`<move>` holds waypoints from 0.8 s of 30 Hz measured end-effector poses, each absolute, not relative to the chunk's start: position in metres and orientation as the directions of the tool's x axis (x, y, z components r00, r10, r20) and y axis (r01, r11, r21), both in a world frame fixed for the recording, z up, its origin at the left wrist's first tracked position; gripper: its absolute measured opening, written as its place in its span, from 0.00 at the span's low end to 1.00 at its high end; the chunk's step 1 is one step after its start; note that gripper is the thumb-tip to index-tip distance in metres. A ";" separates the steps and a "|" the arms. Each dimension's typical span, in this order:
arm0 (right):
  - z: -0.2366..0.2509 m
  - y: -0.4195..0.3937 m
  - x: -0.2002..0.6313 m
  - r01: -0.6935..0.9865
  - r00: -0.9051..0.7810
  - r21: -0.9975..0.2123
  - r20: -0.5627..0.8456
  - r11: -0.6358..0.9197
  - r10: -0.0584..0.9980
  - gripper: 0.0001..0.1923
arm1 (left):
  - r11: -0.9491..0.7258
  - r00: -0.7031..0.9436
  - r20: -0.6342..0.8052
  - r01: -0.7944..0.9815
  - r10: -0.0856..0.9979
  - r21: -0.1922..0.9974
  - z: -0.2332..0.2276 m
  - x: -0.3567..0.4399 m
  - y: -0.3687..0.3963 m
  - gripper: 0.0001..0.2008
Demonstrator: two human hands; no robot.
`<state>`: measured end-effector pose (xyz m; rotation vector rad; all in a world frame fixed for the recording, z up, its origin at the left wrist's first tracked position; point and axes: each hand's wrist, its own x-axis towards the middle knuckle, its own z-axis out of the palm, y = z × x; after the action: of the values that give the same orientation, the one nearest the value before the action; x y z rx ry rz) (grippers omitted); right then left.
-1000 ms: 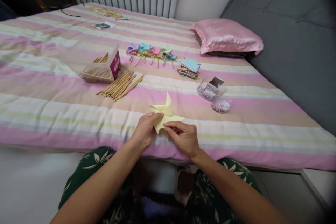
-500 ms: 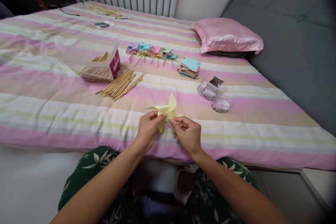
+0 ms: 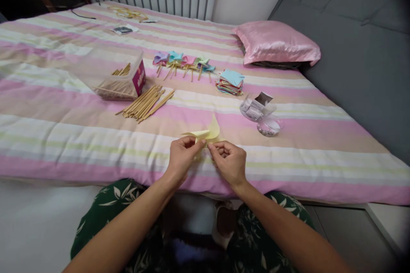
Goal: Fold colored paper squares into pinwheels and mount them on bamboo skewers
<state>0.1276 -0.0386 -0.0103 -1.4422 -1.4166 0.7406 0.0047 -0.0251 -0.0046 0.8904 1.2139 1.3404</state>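
Observation:
A yellow paper pinwheel (image 3: 212,130), its blades curled up, is held just above the front of the bed between both hands. My left hand (image 3: 183,155) pinches it from the left, thumb near its middle. From the right, my right hand (image 3: 229,160) closes thumb and forefinger at the pinwheel's lower edge; whether a small pin is between those fingertips cannot be made out. Beyond the hands lies a pile of thin wooden sticks (image 3: 145,103). To the right rests a small round clear case of pins (image 3: 269,126).
Finished pinwheels (image 3: 182,60) on sticks lie in a row behind, beside a stack of coloured paper squares (image 3: 231,81). A clear plastic tub (image 3: 112,72) holds more sticks. An open clear container (image 3: 256,107) and a pink pillow (image 3: 278,43) are at the right of the striped bed (image 3: 304,170).
The yellow pinwheel has turned slightly, its upright blade shifting right and its lower blade now mostly hidden by the fingers. Both hands stay nearly in place.

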 end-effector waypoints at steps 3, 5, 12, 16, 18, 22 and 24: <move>-0.010 -0.038 0.129 0.400 0.153 -0.909 0.196 0.121 0.969 0.13 | 0.067 -0.140 -0.096 -0.198 0.986 0.978 -0.005 0.004 -0.025 0.09; -0.010 -0.038 0.129 0.396 0.154 -0.910 0.195 0.121 0.969 0.13 | 0.073 -0.135 -0.100 -0.191 0.986 0.979 -0.005 0.004 -0.025 0.09; -0.012 -0.038 0.131 0.319 0.131 -0.946 0.111 0.064 0.985 0.15 | 0.055 -0.146 -0.080 -0.165 0.986 0.985 -0.006 0.003 -0.024 0.08; -0.010 -0.036 0.134 0.289 0.093 -0.957 0.061 0.031 0.994 0.16 | 0.033 -0.142 -0.054 -0.145 0.988 0.989 -0.007 0.003 -0.024 0.08; -0.009 -0.034 0.136 0.286 0.083 -0.958 0.045 0.019 0.996 0.16 | 0.041 -0.139 -0.060 -0.139 0.988 0.989 -0.007 0.002 -0.024 0.08; -0.009 -0.033 0.137 0.273 0.083 -0.962 0.023 -0.001 0.996 0.17 | 0.055 -0.147 -0.071 -0.110 0.987 0.992 -0.008 0.002 -0.024 0.09; -0.009 -0.033 0.136 0.271 0.086 -0.963 0.025 0.001 0.996 0.17 | 0.048 -0.148 -0.062 -0.101 0.987 0.994 -0.008 0.002 -0.024 0.09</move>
<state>0.1365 -0.0331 -0.0090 -1.4377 -1.3441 0.9902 0.0016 -0.0242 -0.0080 1.0204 1.2709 1.3223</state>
